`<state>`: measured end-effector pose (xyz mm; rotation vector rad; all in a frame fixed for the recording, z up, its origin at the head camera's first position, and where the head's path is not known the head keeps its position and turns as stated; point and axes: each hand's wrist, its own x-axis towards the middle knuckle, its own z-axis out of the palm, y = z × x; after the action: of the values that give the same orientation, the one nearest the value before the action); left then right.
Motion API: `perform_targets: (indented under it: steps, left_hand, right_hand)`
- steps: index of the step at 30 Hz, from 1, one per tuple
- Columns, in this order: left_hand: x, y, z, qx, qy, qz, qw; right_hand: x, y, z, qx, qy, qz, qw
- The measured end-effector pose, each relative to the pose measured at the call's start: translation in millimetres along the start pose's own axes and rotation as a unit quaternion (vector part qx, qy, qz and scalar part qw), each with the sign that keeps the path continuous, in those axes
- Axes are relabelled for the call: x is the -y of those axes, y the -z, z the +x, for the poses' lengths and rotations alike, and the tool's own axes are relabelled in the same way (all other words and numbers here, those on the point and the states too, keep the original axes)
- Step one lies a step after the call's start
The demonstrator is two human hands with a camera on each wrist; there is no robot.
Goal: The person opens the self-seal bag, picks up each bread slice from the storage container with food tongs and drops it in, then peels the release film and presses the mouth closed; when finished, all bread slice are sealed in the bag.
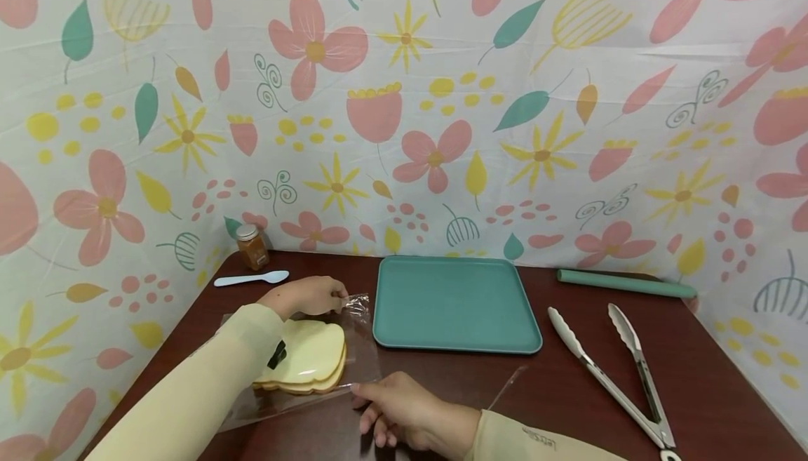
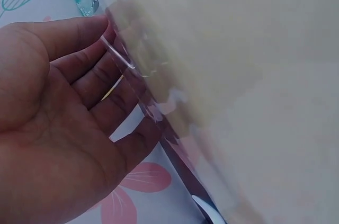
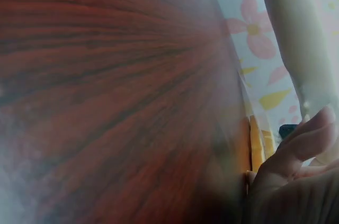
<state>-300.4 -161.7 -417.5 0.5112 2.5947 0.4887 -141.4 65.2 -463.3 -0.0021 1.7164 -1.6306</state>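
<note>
Clear plastic film (image 1: 369, 356) lies around a stack of bread-shaped slices (image 1: 309, 352) with a pale yellow top; whether it is a bag or a flat sheet I cannot tell. My left hand (image 1: 312, 296) reaches past the stack and pinches the film's far edge. In the left wrist view, the thumb and fingers of that left hand (image 2: 74, 102) meet at the film's edge (image 2: 130, 65). Nearer to me, my right hand (image 1: 407, 408) pinches the film's near corner between thumb and forefinger. The right wrist view shows that right hand (image 3: 296, 176) beside the slices' brown edges (image 3: 257, 144).
A teal tray (image 1: 454, 306) lies at the back middle. To its right are open metal tongs (image 1: 631, 391) and a green rolled tube (image 1: 625, 283). A small jar (image 1: 252, 247) and a light blue spoon (image 1: 252, 278) sit at the back left, before a floral cloth backdrop (image 1: 435, 96).
</note>
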Motion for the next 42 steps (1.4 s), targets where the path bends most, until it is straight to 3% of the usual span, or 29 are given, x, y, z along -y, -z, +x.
perform_targets:
  steps: [8,17,23,28,30,32,33,37,40,42]
  left_hand:
    - [-1.0,-1.7,-0.3,-0.008,0.008,-0.013,0.9999]
    - [-4.5,-1.9,-0.2,-0.012,0.008,0.007,0.9999]
    - [-7.2,4.5,-6.9,-0.043,-0.01,0.037,0.9983]
    - [-5.6,15.6,-21.2,-0.074,-0.034,0.03,0.9963]
    - [-3.3,19.5,-28.6,-0.082,-0.043,0.016,0.9956]
    - [-0.9,21.9,-36.4,-0.091,-0.045,-0.006,0.9948]
    - [0.4,23.0,-41.2,-0.094,-0.049,-0.021,0.9942]
    - [2.7,25.5,-61.2,-0.113,-0.059,-0.074,0.9891]
    - [-1.4,27.1,-76.4,-0.141,-0.068,-0.089,0.9837]
    - [-6.8,28.0,-86.9,-0.166,-0.073,-0.087,0.9795]
  right_hand:
    - [0.1,-2.5,8.3,-0.016,-0.002,0.001,0.9999]
    - [-0.7,-8.0,11.0,-0.018,0.018,0.012,0.9996]
    - [2.5,-7.3,8.6,-0.029,0.081,-0.023,0.996]
    - [7.9,0.3,2.7,-0.051,0.167,-0.115,0.9779]
    - [12.5,6.2,-1.7,-0.062,0.199,-0.17,0.9632]
    - [18.2,12.7,-7.1,-0.076,0.236,-0.241,0.9383]
    - [21.2,15.7,-10.3,-0.087,0.256,-0.279,0.9213]
    - [30.5,25.5,-24.3,-0.152,0.348,-0.402,0.8332]
    - [36.9,33.9,-37.4,-0.191,0.407,-0.433,0.7814]
    - [41.8,41.5,-47.1,-0.199,0.442,-0.435,0.7584]
